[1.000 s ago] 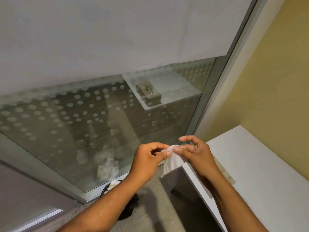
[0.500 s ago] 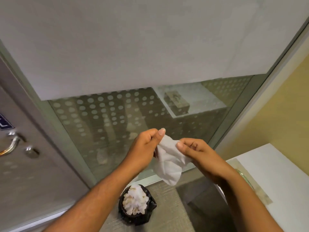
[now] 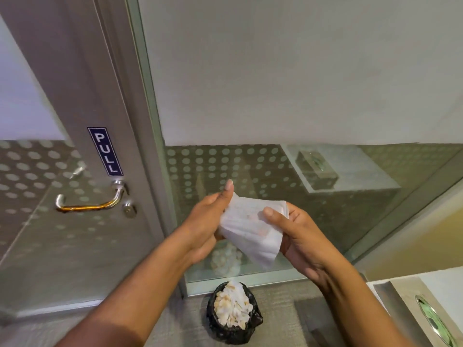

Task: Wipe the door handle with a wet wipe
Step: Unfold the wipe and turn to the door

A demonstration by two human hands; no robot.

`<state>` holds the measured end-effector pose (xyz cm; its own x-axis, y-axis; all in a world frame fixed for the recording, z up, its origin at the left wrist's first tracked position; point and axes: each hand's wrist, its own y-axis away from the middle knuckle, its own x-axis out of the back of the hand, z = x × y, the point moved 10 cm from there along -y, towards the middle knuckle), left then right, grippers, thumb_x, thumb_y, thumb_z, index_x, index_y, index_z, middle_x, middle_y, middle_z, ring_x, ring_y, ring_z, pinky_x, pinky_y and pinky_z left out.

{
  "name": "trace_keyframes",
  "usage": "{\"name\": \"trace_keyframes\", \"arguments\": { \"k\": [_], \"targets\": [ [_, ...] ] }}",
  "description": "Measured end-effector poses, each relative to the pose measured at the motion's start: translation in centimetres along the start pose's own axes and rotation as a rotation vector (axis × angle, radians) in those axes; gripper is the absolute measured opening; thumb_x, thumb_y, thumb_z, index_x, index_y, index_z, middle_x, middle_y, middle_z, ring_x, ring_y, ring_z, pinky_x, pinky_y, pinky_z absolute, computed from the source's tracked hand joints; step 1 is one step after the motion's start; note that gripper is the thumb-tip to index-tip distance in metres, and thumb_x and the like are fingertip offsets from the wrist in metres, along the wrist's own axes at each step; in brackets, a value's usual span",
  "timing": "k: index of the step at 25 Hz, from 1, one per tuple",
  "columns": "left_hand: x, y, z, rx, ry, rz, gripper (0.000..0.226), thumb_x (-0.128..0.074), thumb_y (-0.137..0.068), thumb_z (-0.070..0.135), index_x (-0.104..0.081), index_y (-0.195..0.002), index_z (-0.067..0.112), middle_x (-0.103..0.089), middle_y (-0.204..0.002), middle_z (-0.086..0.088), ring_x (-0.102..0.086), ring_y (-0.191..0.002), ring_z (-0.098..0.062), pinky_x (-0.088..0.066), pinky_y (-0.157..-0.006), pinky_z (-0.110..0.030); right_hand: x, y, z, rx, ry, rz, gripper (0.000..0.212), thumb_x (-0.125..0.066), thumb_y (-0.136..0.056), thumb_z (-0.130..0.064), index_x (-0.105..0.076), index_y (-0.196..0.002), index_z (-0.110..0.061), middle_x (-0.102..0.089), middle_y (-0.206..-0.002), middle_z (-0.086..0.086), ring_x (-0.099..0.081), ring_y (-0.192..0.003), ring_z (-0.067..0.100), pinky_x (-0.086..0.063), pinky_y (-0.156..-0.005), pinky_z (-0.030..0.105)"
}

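Note:
A white wet wipe (image 3: 251, 230) is spread between both hands in front of the glass panel. My left hand (image 3: 209, 221) pinches its left edge, thumb up. My right hand (image 3: 298, 236) grips its right side, thumb on top. The metal lever door handle (image 3: 87, 202) sits on the grey door at the left, under a blue PULL sign (image 3: 105, 151), with a round lock (image 3: 129, 210) beside it. Both hands are well to the right of the handle, not touching it.
A black-lined bin (image 3: 233, 314) full of used white tissues stands on the floor below my hands. A white counter with a tissue box (image 3: 426, 311) is at the lower right. The glass wall (image 3: 250, 166) with a dotted film faces me.
The view has swung left, bringing the door and its handle into sight. The wipe has been unfolded from a small wad into a wider sheet between both hands.

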<state>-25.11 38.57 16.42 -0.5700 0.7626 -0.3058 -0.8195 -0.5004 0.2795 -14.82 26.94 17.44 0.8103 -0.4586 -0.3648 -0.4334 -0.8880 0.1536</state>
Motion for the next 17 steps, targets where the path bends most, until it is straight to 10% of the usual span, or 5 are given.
{"name": "trace_keyframes", "arguments": {
  "k": [7, 12, 17],
  "targets": [
    [4.2, 2.3, 2.5, -0.112, -0.109, -0.021, 0.055, -0.09, -0.081, 0.003, -0.06, -0.127, 0.007, -0.078, -0.122, -0.017, -0.075, -0.114, -0.025, -0.061, -0.093, -0.044, -4.7, -3.4, -0.3, -0.165, 0.134, -0.4, 0.046, -0.076, -0.091, -0.016, -0.067, -0.135, -0.009, -0.076, -0.125, 0.018, -0.075, -0.108, 0.027, -0.062, -0.086, 0.036],
    [9.2, 5.1, 5.9, -0.276, -0.178, 0.345, 0.034, -0.082, -0.087, -0.002, -0.068, -0.114, 0.014, -0.085, -0.099, -0.005, -0.081, -0.089, -0.019, -0.066, -0.071, -0.027, -4.2, -6.1, -0.7, -0.1, 0.589, -0.364, 0.056, -0.095, -0.069, -0.013, -0.069, -0.119, -0.009, -0.079, -0.101, 0.008, -0.065, -0.082, 0.019, -0.05, -0.063, 0.027],
    [12.2, 8.0, 5.7, -0.27, -0.205, 0.539, 0.056, -0.081, -0.092, 0.01, -0.058, -0.137, 0.033, -0.086, -0.103, -0.015, -0.083, -0.089, -0.024, -0.067, -0.076, -0.036, -5.0, -7.6, -1.0, -0.049, 0.246, -0.29, 0.069, -0.088, -0.071, -0.012, -0.055, -0.132, -0.011, -0.082, -0.102, 0.023, -0.081, -0.088, 0.03, -0.064, -0.07, 0.032]
  ]
}}
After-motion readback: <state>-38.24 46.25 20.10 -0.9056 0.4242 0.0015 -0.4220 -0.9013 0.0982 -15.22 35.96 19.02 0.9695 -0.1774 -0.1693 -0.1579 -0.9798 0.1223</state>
